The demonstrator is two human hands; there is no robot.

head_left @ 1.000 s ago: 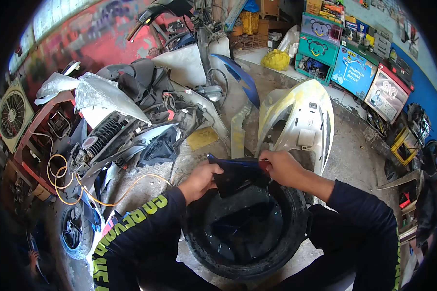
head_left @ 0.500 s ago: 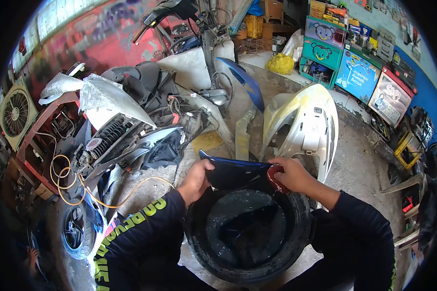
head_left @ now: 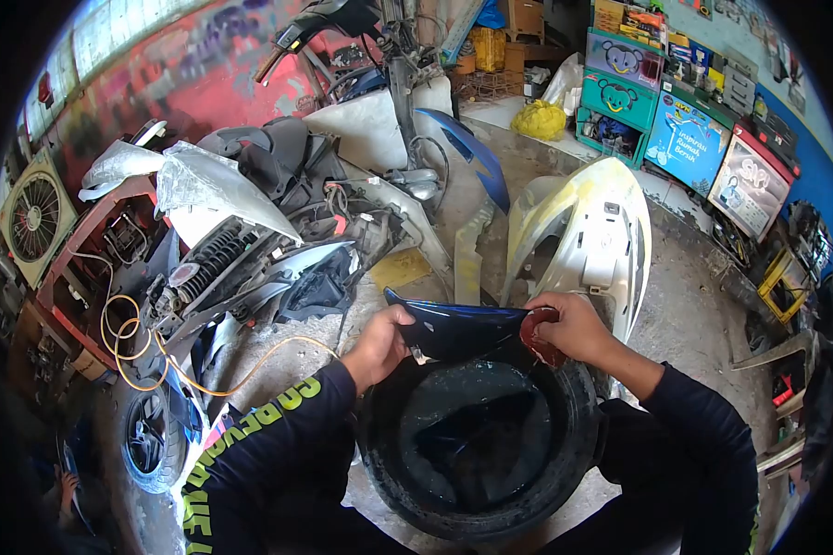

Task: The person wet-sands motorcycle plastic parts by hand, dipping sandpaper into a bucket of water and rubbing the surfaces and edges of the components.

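Observation:
A glossy dark blue panel (head_left: 463,331) is held up over the far rim of a round black tub (head_left: 379,462). My left hand (head_left: 380,346) grips the panel's left end, thumb on top. At its right end my right hand (head_left: 572,328) is closed round a reddish-brown pad (head_left: 541,338), which touches or nearly touches the panel's edge. Water fills the tub, and a dark piece (head_left: 477,433) shows in it. The fingers behind the panel and pad are partly hidden.
Beyond the tub stands a yellow-white fairing (head_left: 606,231). A partly dismantled motorcycle (head_left: 222,268) and a looped orange hose (head_left: 250,365) lie to the left. Green drawers (head_left: 617,97) stand at the back right, and a wheel (head_left: 148,435) lies at the lower left.
The panel has turned from tilted to nearly level, showing its blue upper edge. My right hand has moved slightly right and lower with the reddish-brown pad, and the view has shifted slightly.

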